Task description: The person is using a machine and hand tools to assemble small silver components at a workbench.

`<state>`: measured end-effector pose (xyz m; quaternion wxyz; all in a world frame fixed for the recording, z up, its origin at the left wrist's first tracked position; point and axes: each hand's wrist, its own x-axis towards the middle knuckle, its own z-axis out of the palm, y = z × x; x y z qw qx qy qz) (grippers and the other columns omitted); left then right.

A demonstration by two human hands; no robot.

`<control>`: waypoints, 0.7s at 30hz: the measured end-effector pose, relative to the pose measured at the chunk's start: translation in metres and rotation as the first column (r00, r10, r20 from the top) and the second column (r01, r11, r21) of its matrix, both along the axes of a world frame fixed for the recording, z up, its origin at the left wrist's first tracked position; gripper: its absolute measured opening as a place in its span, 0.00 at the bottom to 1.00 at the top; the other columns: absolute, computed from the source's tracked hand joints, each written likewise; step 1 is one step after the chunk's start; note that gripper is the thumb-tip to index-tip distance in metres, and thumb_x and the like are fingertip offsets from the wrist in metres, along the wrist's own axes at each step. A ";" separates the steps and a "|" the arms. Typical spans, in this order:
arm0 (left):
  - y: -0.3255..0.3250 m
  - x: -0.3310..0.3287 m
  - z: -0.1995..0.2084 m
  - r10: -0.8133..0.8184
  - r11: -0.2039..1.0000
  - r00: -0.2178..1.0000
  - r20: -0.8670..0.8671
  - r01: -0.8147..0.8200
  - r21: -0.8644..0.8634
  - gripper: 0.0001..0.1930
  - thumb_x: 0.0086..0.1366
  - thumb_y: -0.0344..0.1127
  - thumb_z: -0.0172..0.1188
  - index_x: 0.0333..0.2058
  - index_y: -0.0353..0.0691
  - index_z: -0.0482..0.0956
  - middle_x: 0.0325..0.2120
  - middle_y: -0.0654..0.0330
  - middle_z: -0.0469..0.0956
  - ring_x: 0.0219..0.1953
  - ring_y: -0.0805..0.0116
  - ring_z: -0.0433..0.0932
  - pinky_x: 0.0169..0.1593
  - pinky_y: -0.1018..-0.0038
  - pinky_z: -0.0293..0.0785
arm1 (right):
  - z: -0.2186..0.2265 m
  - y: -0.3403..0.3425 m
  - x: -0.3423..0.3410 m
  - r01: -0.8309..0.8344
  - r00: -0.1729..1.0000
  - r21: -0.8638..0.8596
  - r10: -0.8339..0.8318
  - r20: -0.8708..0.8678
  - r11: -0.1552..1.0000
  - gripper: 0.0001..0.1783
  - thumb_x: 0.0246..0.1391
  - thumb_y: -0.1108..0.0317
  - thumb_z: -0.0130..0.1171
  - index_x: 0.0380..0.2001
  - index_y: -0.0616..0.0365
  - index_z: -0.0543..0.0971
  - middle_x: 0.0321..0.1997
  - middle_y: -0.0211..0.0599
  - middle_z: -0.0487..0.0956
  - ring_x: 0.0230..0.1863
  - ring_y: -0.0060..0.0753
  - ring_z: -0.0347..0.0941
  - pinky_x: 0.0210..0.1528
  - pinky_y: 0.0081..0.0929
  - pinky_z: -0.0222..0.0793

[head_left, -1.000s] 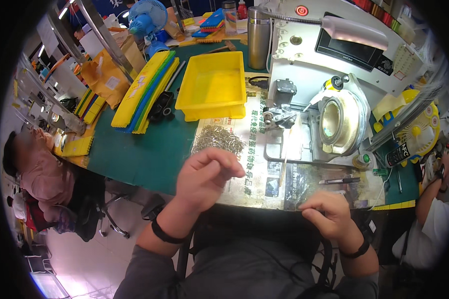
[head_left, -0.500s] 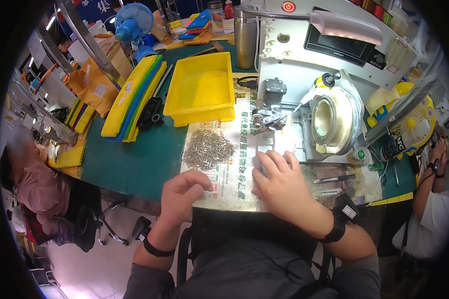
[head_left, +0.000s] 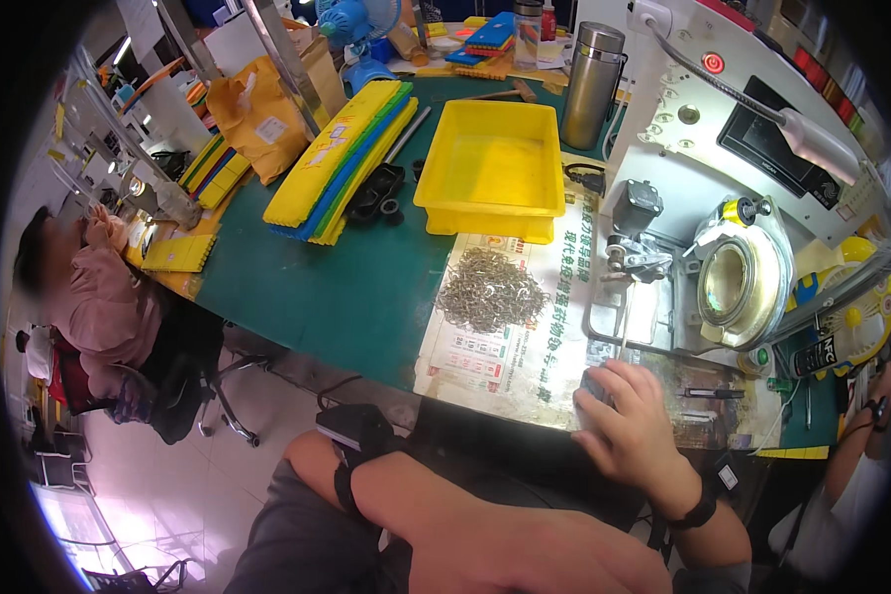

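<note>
My right hand (head_left: 629,426) is over the table's front edge, in front of the machine (head_left: 643,337). Its fingers are apart and slightly curled, and no held thing shows in them; a dark patch lies by the fingertips. Large and close, my left hand (head_left: 574,559) runs out of the lower edge of the picture, its fingers hidden. A black strap with a small box (head_left: 354,436) is round that wrist. A heap of small metal pieces (head_left: 492,290) lies on the printed paper sheet (head_left: 455,381), left of my right hand. Behind the heap stands a yellow plastic bin (head_left: 490,223).
Stacked yellow, green and blue corrugated sheets (head_left: 337,168) lie left of the bin. A steel flask (head_left: 592,89) stands behind it. On the machine sits a round brass-coloured ring (head_left: 725,282). A box cutter (head_left: 711,393) lies at the right front. A person (head_left: 104,297) sits at left.
My left hand has left the table edge by the heap and come low and close to me. My right hand has drawn back slightly. The view has shifted leftward.
</note>
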<state>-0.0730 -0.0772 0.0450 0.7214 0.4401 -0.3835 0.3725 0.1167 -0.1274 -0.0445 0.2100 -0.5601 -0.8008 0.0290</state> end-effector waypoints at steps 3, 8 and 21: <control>-0.013 0.001 0.001 -0.065 0.991 0.998 -0.011 0.063 -0.119 0.35 0.64 0.58 0.69 0.48 0.23 0.81 0.46 0.43 0.80 0.41 0.53 0.80 0.44 0.65 0.76 | 0.000 0.000 -0.002 -0.001 1.000 0.010 0.001 -0.021 1.000 0.30 0.42 0.62 0.74 0.52 0.54 0.79 0.59 0.45 0.74 0.63 0.56 0.67 0.63 0.56 0.62; -0.007 0.011 0.004 -0.026 0.992 1.000 0.005 0.027 -0.124 0.29 0.65 0.51 0.69 0.46 0.24 0.82 0.42 0.46 0.81 0.37 0.56 0.80 0.40 0.67 0.75 | -0.003 0.003 -0.001 -0.004 0.999 0.033 0.005 -0.036 0.999 0.30 0.42 0.62 0.75 0.51 0.55 0.79 0.58 0.44 0.75 0.62 0.55 0.68 0.60 0.53 0.65; -0.006 0.031 0.004 0.368 0.922 0.899 0.236 -0.319 -0.221 0.32 0.76 0.59 0.48 0.42 0.31 0.86 0.48 0.27 0.76 0.38 0.43 0.83 0.35 0.61 0.81 | -0.002 0.003 0.002 0.011 0.998 0.013 -0.010 -0.065 1.000 0.29 0.42 0.63 0.74 0.51 0.54 0.79 0.57 0.44 0.75 0.62 0.54 0.69 0.60 0.51 0.66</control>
